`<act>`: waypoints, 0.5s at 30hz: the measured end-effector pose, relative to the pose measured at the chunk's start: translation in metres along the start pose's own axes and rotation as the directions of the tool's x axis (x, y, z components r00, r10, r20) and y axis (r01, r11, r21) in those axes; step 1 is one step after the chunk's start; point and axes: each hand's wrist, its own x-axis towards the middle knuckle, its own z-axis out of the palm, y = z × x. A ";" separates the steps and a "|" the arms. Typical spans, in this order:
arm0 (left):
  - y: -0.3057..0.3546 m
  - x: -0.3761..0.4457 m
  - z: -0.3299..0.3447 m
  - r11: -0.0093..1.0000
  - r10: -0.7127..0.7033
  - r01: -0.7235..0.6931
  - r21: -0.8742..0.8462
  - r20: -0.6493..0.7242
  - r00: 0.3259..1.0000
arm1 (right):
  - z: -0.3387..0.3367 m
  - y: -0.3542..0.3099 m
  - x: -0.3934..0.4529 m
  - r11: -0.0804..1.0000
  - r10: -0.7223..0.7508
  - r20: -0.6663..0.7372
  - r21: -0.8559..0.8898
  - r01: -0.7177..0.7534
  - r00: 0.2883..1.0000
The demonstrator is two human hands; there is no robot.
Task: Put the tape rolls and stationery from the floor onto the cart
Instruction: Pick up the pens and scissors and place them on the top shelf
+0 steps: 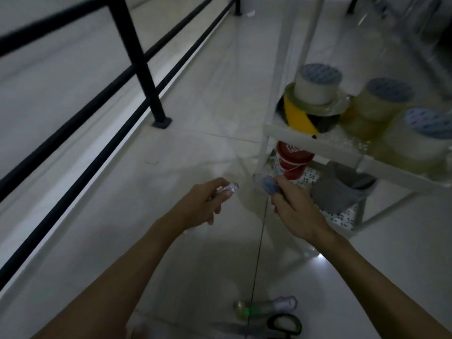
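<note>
My left hand is closed on a small clear plastic item, blurred, held above the floor. My right hand grips a small blue-and-clear item next to the white cart's lower shelf. The cart's upper shelf holds a white tape roll stacked on a yellow-and-black roll, with clear tape rolls beside them. On the floor near my feet lie a glue bottle and black-handled scissors.
A black metal railing runs along the left, its post bolted to the floor. The lower shelf carries a red-and-white tub and a grey cloth bag. The floor is pale tile.
</note>
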 end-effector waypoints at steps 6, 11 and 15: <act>0.147 0.044 -0.045 0.952 0.306 -0.304 -0.038 0.050 0.951 | -0.101 -0.072 0.001 0.985 -0.174 -0.300 -0.059 0.164 0.938; 0.260 0.056 -0.097 0.895 0.442 -0.427 -0.126 0.141 0.886 | -0.186 -0.132 -0.009 0.959 -0.281 -0.545 -0.183 0.216 0.790; 0.336 0.059 -0.134 0.855 0.519 -0.518 -0.035 0.090 0.850 | -0.236 -0.178 -0.007 0.946 -0.321 -0.642 -0.261 0.195 0.696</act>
